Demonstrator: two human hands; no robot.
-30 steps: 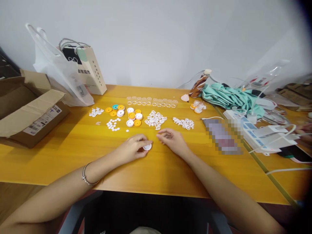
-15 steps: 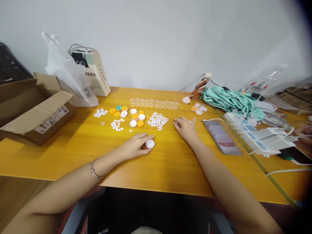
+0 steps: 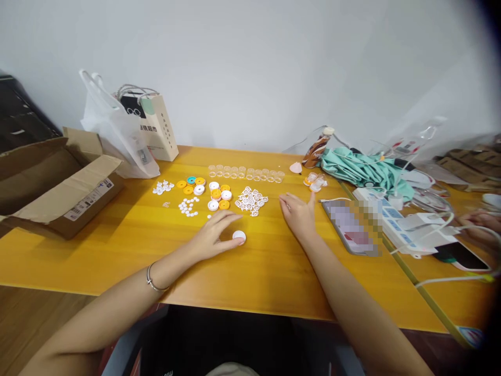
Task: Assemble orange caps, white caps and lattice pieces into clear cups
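Observation:
Near the middle of the table lies a small white round cap-like piece [image 3: 239, 236]. My left hand [image 3: 214, 233] is beside it, fingers spread, with the thumb tip over or against its edge. I cannot tell whether they touch. Farther right, my right hand [image 3: 298, 213] rests low on the table with its thumb stuck out and fingers extended; no object shows in it. Between and beyond the hands is a pile of white lacy gear-like pieces [image 3: 251, 201]. White and orange round pieces [image 3: 219, 193] sit in clusters to its left.
A row of clear small cups [image 3: 246, 173] stands toward the wall. Small white discs [image 3: 188, 207] lie left. An open cardboard box [image 3: 84, 193] and bags [image 3: 156, 128] fill the left side. A phone [image 3: 352, 230], power strip [image 3: 395, 224], bottle [image 3: 318, 149] and green cloth [image 3: 364, 167] are right.
My left fingers have opened away from the white round piece, and the thumb has moved onto or over its edge. My right hand's fingers look straighter. The camera view has shifted slightly.

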